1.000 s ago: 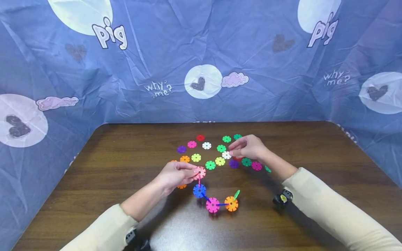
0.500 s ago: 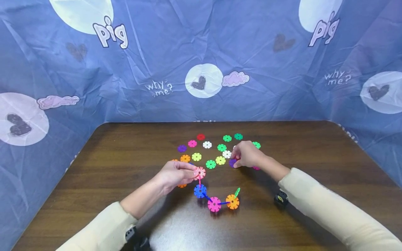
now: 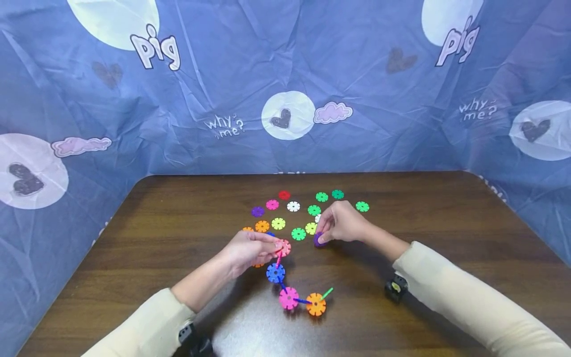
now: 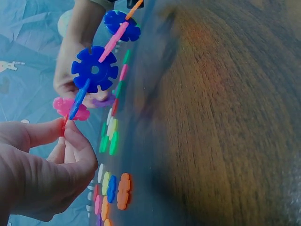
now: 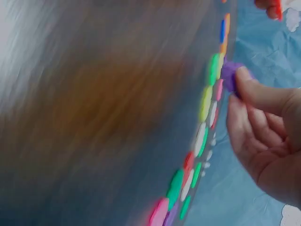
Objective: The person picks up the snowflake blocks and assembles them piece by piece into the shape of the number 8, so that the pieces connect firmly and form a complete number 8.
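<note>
My left hand pinches a coral notched disc between thumb and fingers. From it hangs a linked chain of notched plastic discs: a blue disc, a pink disc, an orange disc and an edge-on green disc at its end, with more discs set edge-on between them. To the right, my right hand pinches a purple notched disc. In the right wrist view, thumb and fingertips grip the purple disc by its edge.
Several loose discs lie spread across the wooden table, among them a red disc, a yellow disc and a green disc. My right hand covers part of a white disc. A blue printed cloth hangs behind the table.
My right hand moved down to the purple disc, took hold of it and brought it left, towards the left hand. The chain's lower end swung left and nearer; the left hand stayed almost still.
</note>
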`<action>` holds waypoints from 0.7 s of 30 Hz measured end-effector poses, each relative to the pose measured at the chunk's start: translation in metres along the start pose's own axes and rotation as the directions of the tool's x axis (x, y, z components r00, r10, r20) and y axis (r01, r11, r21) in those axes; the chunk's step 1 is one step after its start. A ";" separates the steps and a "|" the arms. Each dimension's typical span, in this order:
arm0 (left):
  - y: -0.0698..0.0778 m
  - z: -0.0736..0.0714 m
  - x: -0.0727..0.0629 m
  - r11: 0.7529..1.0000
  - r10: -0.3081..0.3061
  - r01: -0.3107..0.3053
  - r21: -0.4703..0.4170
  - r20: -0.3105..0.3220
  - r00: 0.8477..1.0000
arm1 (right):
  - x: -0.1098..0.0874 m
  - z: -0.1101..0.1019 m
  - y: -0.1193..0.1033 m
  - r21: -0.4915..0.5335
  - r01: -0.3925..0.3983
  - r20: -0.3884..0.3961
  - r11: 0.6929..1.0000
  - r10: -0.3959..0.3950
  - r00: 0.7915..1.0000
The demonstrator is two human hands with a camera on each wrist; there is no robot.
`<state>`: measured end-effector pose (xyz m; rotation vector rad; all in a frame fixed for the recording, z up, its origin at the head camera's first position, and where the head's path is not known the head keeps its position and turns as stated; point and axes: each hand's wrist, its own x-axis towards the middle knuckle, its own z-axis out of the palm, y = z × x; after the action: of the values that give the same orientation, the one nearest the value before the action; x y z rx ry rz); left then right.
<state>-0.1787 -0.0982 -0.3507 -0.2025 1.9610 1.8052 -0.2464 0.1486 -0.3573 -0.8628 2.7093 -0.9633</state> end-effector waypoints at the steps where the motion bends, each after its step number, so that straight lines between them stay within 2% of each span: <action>1: 0.000 0.000 0.000 1.000 -0.001 0.001 0.001 0.003 1.000 | 0.000 0.001 -0.003 0.034 0.015 -0.007 0.999 -0.015 1.000; 4: 0.000 0.001 0.000 1.000 -0.001 0.001 -0.001 0.007 1.000 | 0.000 0.004 -0.013 0.143 0.038 -0.027 0.989 -0.035 0.999; 9: 0.000 0.001 0.001 1.000 0.010 -0.010 0.015 0.008 1.000 | 0.001 0.009 -0.031 0.291 0.089 -0.041 0.953 -0.081 0.996; 13: -0.001 0.002 0.002 0.999 0.029 -0.029 0.013 0.012 1.000 | 0.001 0.011 -0.041 0.314 0.110 -0.037 0.943 -0.104 0.994; 21: -0.001 0.003 0.003 1.000 0.027 -0.027 0.016 -0.002 1.000 | 0.000 0.011 -0.043 0.276 0.110 -0.057 0.955 -0.098 0.994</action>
<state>-0.1797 -0.0954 -0.3532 -0.1736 1.9884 1.8059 -0.2224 0.1153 -0.3395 -0.9434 2.4960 -1.3604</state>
